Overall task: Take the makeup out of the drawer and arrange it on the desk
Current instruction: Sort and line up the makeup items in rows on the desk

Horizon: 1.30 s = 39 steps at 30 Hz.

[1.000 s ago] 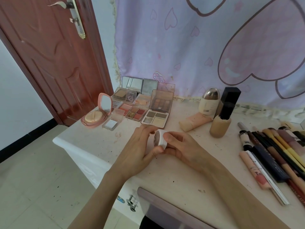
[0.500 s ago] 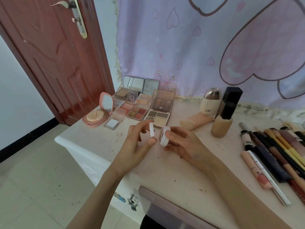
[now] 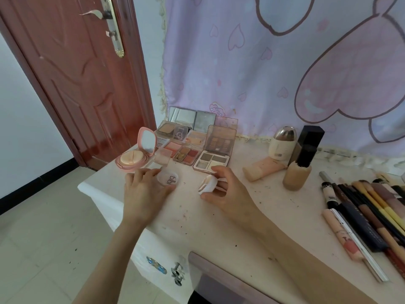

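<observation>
A small white round jar is in two parts over the pale desk (image 3: 219, 227). My left hand (image 3: 142, 194) holds its lid (image 3: 169, 179), printed with dark letters, low at the desk surface in front of the palettes. My right hand (image 3: 223, 191) grips the open jar base (image 3: 207, 185), tilted so its pale contents face left. The two parts are a hand's width apart. The open drawer (image 3: 219, 279) shows at the bottom edge, below my arms.
Open eyeshadow palettes (image 3: 211, 160) and a pink cushion compact (image 3: 137, 155) line the back left. A foundation bottle (image 3: 298, 172), a peach tube (image 3: 263, 170) and a cream jar (image 3: 282, 145) stand at the back. Several pencils and brushes (image 3: 368, 213) lie at the right. A red door (image 3: 76, 73) is at the left.
The jar was whole between both hands. My left hand took the lid off and carried it left and down to the desk; my right hand kept the base, now tilted open.
</observation>
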Available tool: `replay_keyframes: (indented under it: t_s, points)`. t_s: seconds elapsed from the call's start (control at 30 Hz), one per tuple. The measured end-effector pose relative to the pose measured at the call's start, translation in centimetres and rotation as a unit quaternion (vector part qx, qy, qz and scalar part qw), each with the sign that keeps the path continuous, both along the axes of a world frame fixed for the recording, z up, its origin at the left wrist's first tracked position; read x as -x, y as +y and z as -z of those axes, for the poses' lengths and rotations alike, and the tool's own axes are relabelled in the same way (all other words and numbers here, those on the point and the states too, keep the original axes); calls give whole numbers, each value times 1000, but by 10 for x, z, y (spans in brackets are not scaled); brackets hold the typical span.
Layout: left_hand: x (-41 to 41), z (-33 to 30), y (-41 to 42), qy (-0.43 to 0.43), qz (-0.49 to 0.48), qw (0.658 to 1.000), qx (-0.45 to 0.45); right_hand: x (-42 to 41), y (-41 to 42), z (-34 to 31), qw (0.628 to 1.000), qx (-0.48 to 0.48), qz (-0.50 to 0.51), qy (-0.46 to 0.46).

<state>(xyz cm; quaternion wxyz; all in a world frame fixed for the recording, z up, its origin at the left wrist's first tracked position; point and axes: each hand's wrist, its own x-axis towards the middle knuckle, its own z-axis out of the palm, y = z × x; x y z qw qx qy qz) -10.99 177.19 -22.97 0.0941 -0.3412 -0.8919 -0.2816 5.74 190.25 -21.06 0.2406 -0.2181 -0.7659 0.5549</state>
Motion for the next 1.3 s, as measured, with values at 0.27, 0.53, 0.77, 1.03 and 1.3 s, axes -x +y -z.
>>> replay_keyframes:
  t_s: [0.27, 0.53, 0.77, 1.03, 1.3]
  points:
    - [-5, -3, 4, -32, -10, 999, 7, 32, -10, 2, 983, -172, 41, -53]
    - [-5, -2, 1, -52, 8, 997, -52, 34, -8, 7, 978, -194, 40, -67]
    - [-7, -4, -1, -51, 2, 996, -75, 35, -8, 9, 978, -191, 49, -61]
    - [-13, -6, -2, -53, -5, 996, -75, 31, -11, 6, 976, -199, 67, -54]
    - [-45, -6, -12, -62, 36, 977, -201, -10, -10, 1, 987, -124, 81, -60]
